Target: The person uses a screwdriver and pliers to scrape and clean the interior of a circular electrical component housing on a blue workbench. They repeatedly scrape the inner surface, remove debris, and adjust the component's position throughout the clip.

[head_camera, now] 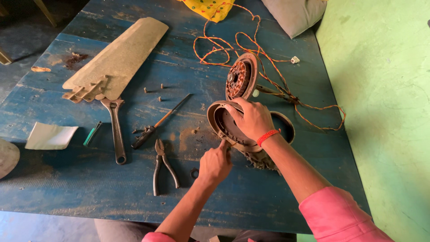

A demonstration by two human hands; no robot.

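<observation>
My right hand [254, 118] grips the rim of a round brown fan motor cover [222, 127], holding it tilted on edge above the blue table [67, 179]. A red band circles that wrist. My left hand [216, 163] sits just below, fingers pinched against the cover's lower edge; whatever it pinches is too small to see. Behind the cover stands the other motor half with copper windings [239, 78], upright on its rim. Orange wires [268, 62] trail from it across the table.
Left of my hands lie pliers [162, 166], a screwdriver [159, 122], an adjustable wrench [115, 127], a small green tool [92, 133] and loose screws [153, 93]. Stacked fan blades [118, 58] lie at the upper left. A green wall [385, 112] borders the table's right side.
</observation>
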